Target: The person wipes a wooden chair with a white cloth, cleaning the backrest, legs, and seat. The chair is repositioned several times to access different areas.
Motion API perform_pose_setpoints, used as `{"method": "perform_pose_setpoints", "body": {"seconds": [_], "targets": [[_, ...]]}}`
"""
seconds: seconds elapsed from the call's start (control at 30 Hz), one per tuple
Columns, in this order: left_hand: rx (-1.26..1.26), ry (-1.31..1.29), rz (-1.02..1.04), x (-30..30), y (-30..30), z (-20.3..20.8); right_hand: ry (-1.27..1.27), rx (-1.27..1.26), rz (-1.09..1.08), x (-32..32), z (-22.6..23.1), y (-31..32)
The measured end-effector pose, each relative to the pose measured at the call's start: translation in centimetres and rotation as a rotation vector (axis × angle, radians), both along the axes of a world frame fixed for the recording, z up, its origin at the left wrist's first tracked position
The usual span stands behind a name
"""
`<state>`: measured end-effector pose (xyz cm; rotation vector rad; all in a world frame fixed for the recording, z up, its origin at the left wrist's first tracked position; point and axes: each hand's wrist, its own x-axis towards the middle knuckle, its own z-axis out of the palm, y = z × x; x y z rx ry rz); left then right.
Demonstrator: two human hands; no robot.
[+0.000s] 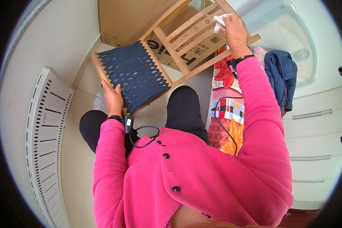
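The wooden chair (pixel 157 62) is tilted in front of the person, its dark blue woven seat (pixel 135 72) to the left and its slatted back to the upper right. The left hand (pixel 113 98) grips the outer edge of the seat, thumb near the weave. The fingers of the right hand (pixel 235 35) are closed on a crumpled white cloth (pixel 219 23), at the top end of the back. This seems to be wiping. For a good result, the left grip should stay firm, so the frame does not swing, and the cloth should go along each slat — also into the joints, where dust may hide.

The floor (pixel 78 108) is of pale tiles; if the chair touches it, I cannot tell. A brown cardboard box (pixel 121 19) stands behind the chair — the room there looks narrow. Patterned bedding (pixel 226 108) and a dark blue jacket (pixel 279 76) lie at the right, a white perforated panel (pixel 49 114) at the left.
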<state>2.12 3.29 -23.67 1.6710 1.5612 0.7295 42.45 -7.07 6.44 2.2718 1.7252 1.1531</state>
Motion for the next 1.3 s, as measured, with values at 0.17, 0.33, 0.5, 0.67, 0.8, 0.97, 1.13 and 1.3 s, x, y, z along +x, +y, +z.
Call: {"method": "perform_pose_setpoints", "body": {"seconds": [0.17, 0.33, 0.5, 0.67, 0.8, 0.97, 1.13, 1.3], "targets": [[-0.026, 0.009, -0.002, 0.1, 0.1, 0.0, 0.168, -0.032, -0.060, -0.5, -2.0, 0.2], [0.029, 0.003, -0.004, 0.0, 0.0, 0.0, 0.284, -0.072, -0.049, -1.9, -4.8, 0.9], [-0.041, -0.008, -0.008, 0.0, 0.1, 0.1, 0.377, -0.175, -0.009, -5.4, -11.2, 2.1], [-0.013, -0.019, 0.003, 0.1, 0.1, 0.1, 0.442, -0.269, -0.085, -9.4, -18.7, 4.1], [0.018, -0.026, -0.015, 0.1, 0.0, 0.1, 0.795, -0.499, 0.033, -8.8, -17.0, 3.4], [0.098, -0.031, -0.002, 0.0, -0.1, -0.4, 0.815, -0.447, 0.138, -9.8, -11.7, -0.8], [0.018, -0.004, -0.001, 0.0, 0.1, -0.5, 0.573, -0.087, 0.139, -8.2, -6.5, -1.1], [0.010, 0.032, 0.025, 0.2, 0.1, -0.3, 0.517, -0.098, 0.274, -10.2, -10.6, 3.1]]}}
